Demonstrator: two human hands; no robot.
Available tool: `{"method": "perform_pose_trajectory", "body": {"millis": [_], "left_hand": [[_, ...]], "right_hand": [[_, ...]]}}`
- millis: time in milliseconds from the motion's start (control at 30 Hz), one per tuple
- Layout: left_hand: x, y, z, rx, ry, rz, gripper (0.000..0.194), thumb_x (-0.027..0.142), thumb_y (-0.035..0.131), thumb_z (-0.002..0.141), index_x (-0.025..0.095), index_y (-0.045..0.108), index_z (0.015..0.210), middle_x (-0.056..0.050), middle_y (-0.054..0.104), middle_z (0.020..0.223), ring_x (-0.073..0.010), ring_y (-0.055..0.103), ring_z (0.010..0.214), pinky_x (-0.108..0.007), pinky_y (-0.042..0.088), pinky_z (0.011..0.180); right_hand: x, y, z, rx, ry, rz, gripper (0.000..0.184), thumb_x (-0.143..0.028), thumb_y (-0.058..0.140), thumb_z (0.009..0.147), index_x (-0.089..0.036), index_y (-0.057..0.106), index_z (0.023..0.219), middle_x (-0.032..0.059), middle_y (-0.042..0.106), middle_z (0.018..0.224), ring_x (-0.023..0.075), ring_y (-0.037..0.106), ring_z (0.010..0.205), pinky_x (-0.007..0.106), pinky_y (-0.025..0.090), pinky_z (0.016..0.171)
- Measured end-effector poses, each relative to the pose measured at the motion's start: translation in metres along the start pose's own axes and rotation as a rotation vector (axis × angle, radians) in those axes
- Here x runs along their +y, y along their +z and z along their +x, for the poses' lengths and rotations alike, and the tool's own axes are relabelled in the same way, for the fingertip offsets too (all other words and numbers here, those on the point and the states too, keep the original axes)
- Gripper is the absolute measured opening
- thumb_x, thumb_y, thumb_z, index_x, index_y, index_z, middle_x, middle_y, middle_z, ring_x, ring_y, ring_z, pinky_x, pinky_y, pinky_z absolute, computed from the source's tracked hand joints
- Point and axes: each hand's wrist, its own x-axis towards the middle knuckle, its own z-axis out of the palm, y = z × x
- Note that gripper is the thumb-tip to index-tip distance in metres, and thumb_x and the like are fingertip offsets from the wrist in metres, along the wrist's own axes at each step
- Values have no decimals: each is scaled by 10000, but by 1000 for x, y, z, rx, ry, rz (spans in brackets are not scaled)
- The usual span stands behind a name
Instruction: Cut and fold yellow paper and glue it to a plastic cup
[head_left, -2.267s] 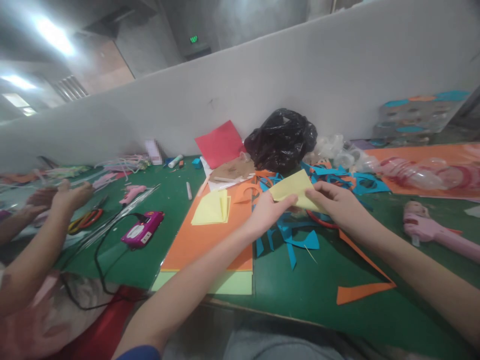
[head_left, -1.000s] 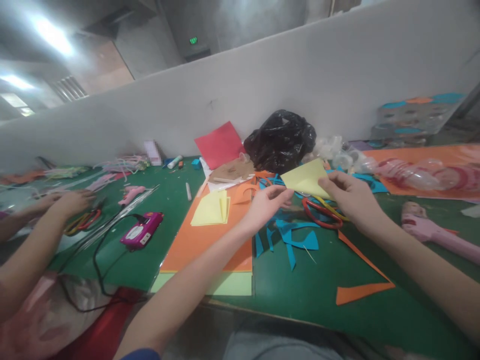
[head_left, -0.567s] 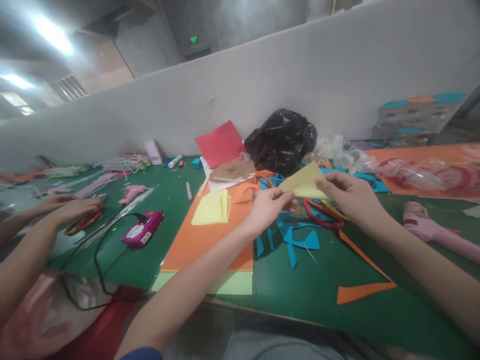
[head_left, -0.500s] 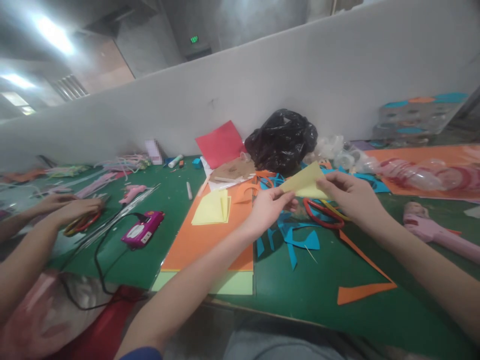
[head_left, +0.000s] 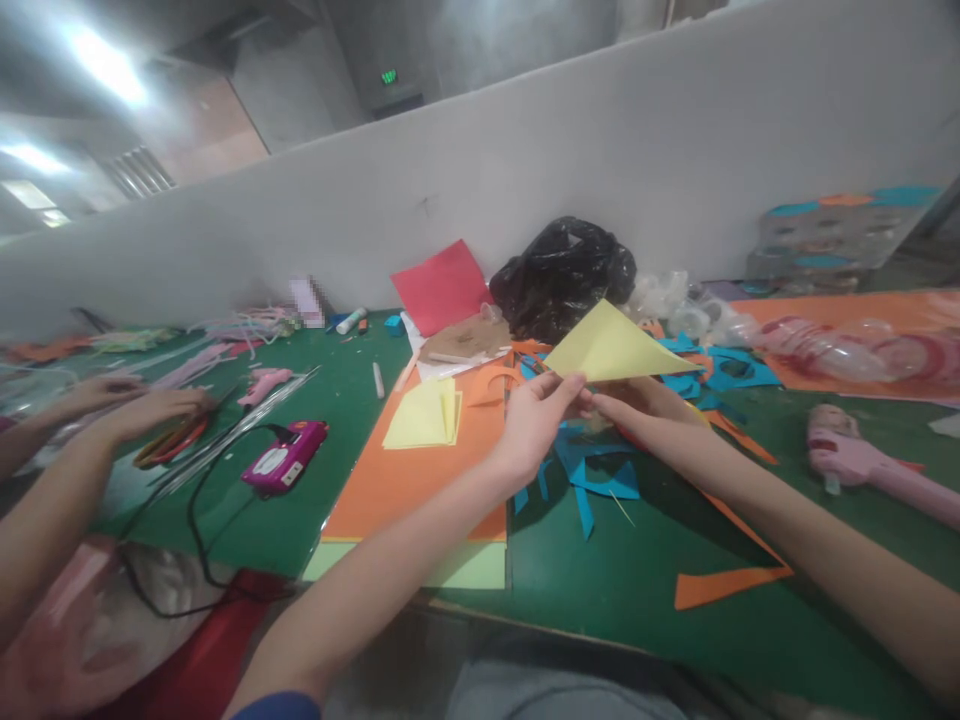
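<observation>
A yellow sheet of paper [head_left: 616, 350], folded to a triangle, is held up over the table with its point toward the wall. My left hand [head_left: 544, 415] pinches its lower left edge between thumb and fingers. Close beside it, my right hand [head_left: 637, 408] grips the bottom edge, some fingers hidden behind the paper. Below the hands lie blue paper scraps [head_left: 600, 475]. Scissors with red and yellow handles are mostly covered by my right hand. More folded yellow paper [head_left: 421, 415] rests to the left on orange sheets [head_left: 420, 490].
A black plastic bag [head_left: 566, 275] and a red sheet [head_left: 442, 288] stand by the wall. On the right lie a pink glue gun [head_left: 862, 455] and clear plastic bottles [head_left: 832, 345]. At left, a co-worker's hands [head_left: 150, 415] work near a purple box [head_left: 285, 458] with a black cord.
The yellow paper has turned and now shows as a broad triangle. My right hand has moved left and down, close to my left hand, over the scissors.
</observation>
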Motion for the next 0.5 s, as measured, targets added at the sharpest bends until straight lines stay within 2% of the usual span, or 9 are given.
{"method": "perform_pose_trajectory", "body": {"millis": [133,267,500], "left_hand": [[-7,3,-2,-24,9,57,371,480,767,774,157,612,676,10,630,635,-92,587,574,-270,513,686],[-12,3,-1,-36,36,132,382,504,739,787,163,609,675,-4,644,648,-111,606,611,-278,514,678],[-5,2,-2,-25,29,233,350,441,713,812,163,612,625,-7,642,624,-100,578,572,-265,489,642]], "right_hand": [[-9,1,-5,-11,-22,-66,382,-591,682,794,-226,722,902,83,782,1013,303,704,1034,394,553,907],[-8,-3,-6,82,57,-112,367,-528,699,787,-229,738,996,89,781,1097,326,694,1098,413,553,914],[2,-1,-4,138,128,-7,348,-490,744,763,-231,738,995,79,781,1107,315,706,1075,419,560,936]]}}
